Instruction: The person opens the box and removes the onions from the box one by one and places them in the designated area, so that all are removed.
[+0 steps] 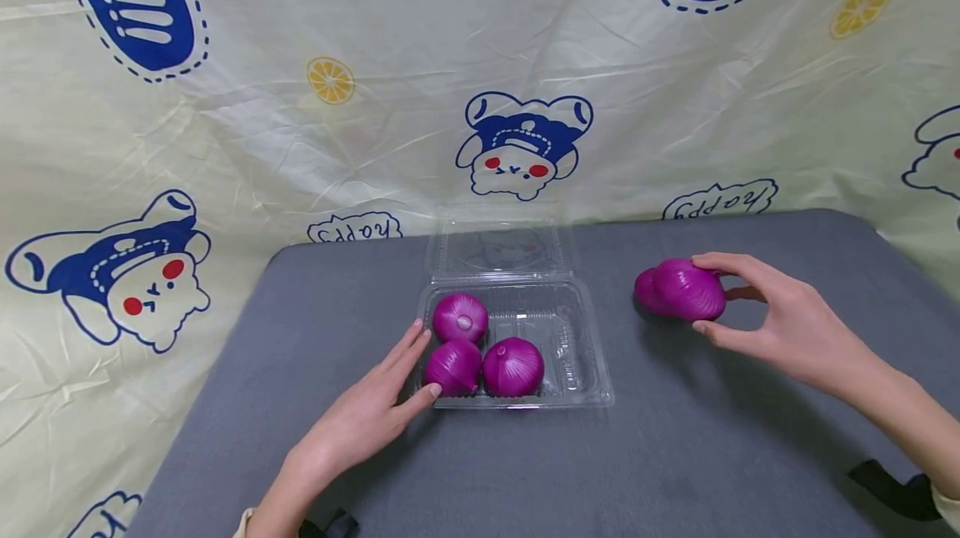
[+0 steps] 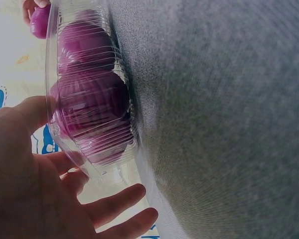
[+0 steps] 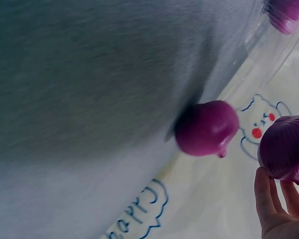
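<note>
My right hand [image 1: 795, 317] grips a purple onion [image 1: 690, 289] between thumb and fingers, raised over the right side of the table. Behind it another purple onion [image 3: 207, 128] rests on the cloth, partly hidden in the head view. At the middle stands a clear plastic container [image 1: 588, 363] with its hinged lid [image 1: 498, 242] tipped back. Three purple onions sit in its left half: one at the back [image 1: 459, 317], one at the front left [image 1: 453, 367] and one right of that [image 1: 514, 368]. My left hand [image 1: 363, 417] touches the container's left rim with extended fingers.
A grey cloth [image 1: 510, 471] covers the table. Behind and to the left hangs a pale curtain [image 1: 390, 138] printed with cartoon figures and orange slices. Dark straps [image 1: 892, 490] show near the wrists.
</note>
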A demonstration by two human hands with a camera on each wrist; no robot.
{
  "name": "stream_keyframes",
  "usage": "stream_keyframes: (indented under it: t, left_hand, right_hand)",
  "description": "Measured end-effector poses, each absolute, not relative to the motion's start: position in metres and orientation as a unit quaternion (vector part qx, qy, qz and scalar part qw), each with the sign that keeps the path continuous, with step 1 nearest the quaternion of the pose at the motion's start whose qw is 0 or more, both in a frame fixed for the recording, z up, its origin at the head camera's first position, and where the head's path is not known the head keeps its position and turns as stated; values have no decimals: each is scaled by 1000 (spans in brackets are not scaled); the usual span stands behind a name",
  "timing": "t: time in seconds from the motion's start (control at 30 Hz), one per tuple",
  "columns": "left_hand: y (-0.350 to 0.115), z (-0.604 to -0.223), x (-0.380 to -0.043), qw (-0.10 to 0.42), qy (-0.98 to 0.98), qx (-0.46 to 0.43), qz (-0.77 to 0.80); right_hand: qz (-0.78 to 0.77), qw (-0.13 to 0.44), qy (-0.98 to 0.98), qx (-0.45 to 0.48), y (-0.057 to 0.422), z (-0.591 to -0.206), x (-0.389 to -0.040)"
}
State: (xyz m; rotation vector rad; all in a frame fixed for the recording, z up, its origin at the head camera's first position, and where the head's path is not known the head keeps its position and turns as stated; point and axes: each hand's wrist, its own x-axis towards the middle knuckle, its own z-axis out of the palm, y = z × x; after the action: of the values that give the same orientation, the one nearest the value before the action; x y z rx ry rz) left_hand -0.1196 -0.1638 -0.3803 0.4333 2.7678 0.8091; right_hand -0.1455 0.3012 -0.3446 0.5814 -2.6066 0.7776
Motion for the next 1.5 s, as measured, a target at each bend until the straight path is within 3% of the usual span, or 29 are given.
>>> stream_keyframes:
  t: [0.6,1.5]
  left_hand:
    - [-164,-381,-120,113,944,140,276]
    - [-164,-381,-119,111,944,143,276]
  right_hand:
    - [231,163,-947,149,348,-366,-154]
    - [198,53,-968,145,370,-382,-187]
